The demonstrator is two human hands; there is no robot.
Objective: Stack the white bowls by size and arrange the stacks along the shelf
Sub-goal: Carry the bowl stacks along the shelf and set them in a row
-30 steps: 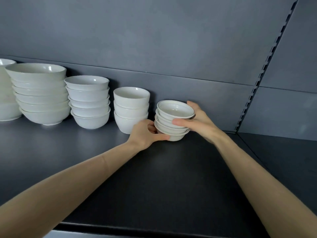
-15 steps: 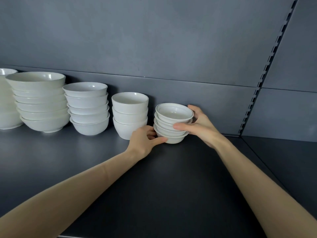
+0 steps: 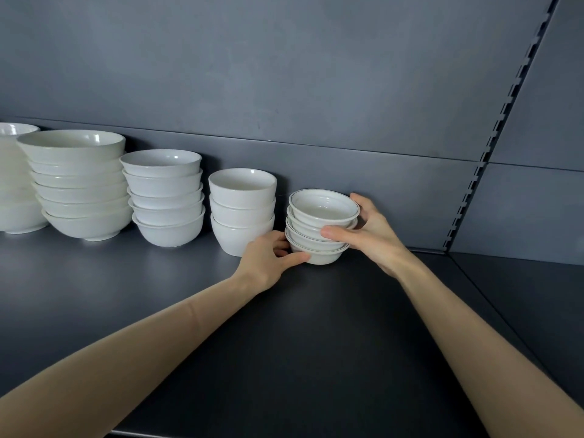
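White porcelain, the smallest stack (image 3: 322, 229) has slid back almost level with the cup stack (image 3: 241, 213) on the shelf (image 3: 316, 343); your left hand (image 3: 265, 263) and right hand (image 3: 373, 235) still clasp its sides, so only letting go seems left.

You get one wide view from your head, looking forward and down across the dark shelf (image 3: 316, 358) to its grey back panel (image 3: 284, 74). It sits close, at arm's reach: your left hand (image 3: 268, 263) and right hand (image 3: 376, 238) meet at the small bowl stack (image 3: 325, 205) near mid-frame.
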